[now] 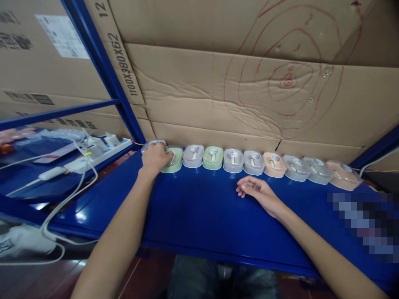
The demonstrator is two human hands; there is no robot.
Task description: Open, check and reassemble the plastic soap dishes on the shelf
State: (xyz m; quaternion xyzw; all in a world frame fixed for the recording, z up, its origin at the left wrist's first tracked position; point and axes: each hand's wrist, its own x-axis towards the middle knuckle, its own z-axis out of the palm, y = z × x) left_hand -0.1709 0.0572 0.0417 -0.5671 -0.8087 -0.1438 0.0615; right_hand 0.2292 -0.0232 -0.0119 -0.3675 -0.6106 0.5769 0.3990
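Note:
Along the back of the blue shelf stands a row of rounded plastic boxes with clear lids, round stickers and small pale handles. At its left end my left hand (154, 158) lies over a clear-lidded box (145, 148), fingers bent around it and largely hiding it. The thumb of that hand reaches across a green box (177, 161). My right hand (257, 192) hovers in front of the row with loosely curled fingers somewhat apart, holding nothing. Nearest to it are a grey box (253, 166) and a peach box (274, 168).
A cardboard sheet (187, 83) with red rings drawn on it rises behind the row. Blue posts (102, 74) frame the shelf (199, 211). To the left are a white power strip (99, 155) and hanging cables (67, 199). A blurred patch (368, 224) covers the right side.

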